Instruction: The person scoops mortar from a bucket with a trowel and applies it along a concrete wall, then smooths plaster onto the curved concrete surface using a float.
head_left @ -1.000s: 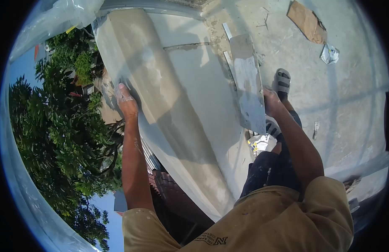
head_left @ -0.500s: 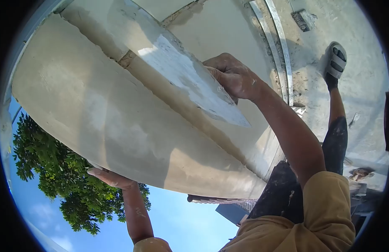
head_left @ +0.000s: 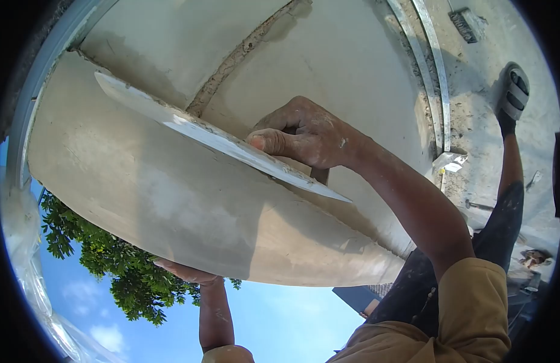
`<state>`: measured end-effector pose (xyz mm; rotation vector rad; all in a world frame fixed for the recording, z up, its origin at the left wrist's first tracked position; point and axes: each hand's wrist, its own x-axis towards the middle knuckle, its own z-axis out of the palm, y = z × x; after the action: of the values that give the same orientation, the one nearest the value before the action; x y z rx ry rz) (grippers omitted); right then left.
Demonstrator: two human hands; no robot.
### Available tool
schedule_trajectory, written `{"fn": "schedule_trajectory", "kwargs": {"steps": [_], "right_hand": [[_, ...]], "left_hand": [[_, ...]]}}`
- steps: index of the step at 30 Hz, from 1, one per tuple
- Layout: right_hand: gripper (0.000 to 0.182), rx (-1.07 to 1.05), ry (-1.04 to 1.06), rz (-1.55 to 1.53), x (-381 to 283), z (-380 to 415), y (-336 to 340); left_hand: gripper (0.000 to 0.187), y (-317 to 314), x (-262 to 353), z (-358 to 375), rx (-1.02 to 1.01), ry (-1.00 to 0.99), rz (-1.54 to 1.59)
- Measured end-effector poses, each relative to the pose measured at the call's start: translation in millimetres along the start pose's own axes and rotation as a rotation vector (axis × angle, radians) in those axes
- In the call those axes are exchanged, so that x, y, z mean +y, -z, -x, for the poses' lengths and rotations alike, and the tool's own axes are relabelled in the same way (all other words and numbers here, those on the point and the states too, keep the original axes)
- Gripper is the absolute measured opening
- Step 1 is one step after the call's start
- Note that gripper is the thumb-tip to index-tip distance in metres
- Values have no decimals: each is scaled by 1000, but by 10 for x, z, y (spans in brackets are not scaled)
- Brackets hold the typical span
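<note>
My right hand (head_left: 304, 134) grips a long plastering trowel (head_left: 225, 147) from behind, with the thumb along its back. The trowel's pointed, pale blade is seen nearly edge-on, smeared with white plaster. Its near edge lies along the long seam of a curved, plastered surface (head_left: 189, 199), and part of the seam is hidden behind it. My left hand (head_left: 188, 272) is at the lower rim of that surface. One digit stretches out to the left; the other fingers are hidden behind the rim, so what they hold cannot be seen.
A rough groove (head_left: 231, 66) branches upward from the seam. Two curved metal strips (head_left: 437, 72) run along the upper right. A brush-like block (head_left: 464, 25), my sandalled foot (head_left: 514, 94) and a small tool (head_left: 478, 206) are on the floor. Leaves (head_left: 131, 272) show beyond the rim.
The trowel has turned from showing its broad plastered face to nearly edge-on, and it has come down-left to the seam. My right hand moved with it. The whole view has shifted slightly.
</note>
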<state>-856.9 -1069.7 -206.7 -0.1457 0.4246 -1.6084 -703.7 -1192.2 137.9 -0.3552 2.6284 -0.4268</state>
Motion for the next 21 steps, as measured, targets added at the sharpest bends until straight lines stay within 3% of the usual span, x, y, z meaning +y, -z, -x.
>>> {"fn": "schedule_trajectory", "kwargs": {"steps": [2, 4, 6, 8, 10, 13, 16, 18, 21], "right_hand": [[60, -13, -6, 8, 30, -51, -1], [60, -25, -7, 16, 20, -78, 5], [60, -44, -2, 25, -29, -78, 18], [60, -14, 23, -26, -23, -76, -13], [61, -11, 32, -45, -21, -72, -17], [61, -47, 14, -25, -12, -75, 14], [66, -46, -9, -25, 27, -77, 6], [76, 9, 5, -69, 45, -60, -47], [77, -4, -51, -59, 158, -47, -54]], "left_hand": [[101, 28, -134, 229, -5, 58, 53], [100, 43, -412, 703, -1, 276, 162], [100, 16, -313, 561, 11, 292, 140], [99, 15, -67, 262, 24, 105, -15], [98, 61, -428, 791, 67, 429, 273], [96, 80, -543, 1013, 137, 672, 327], [72, 46, -393, 815, 125, 538, 264], [70, 18, -180, 491, 94, 334, 103], [92, 6, -11, 235, 92, 88, -167]]}}
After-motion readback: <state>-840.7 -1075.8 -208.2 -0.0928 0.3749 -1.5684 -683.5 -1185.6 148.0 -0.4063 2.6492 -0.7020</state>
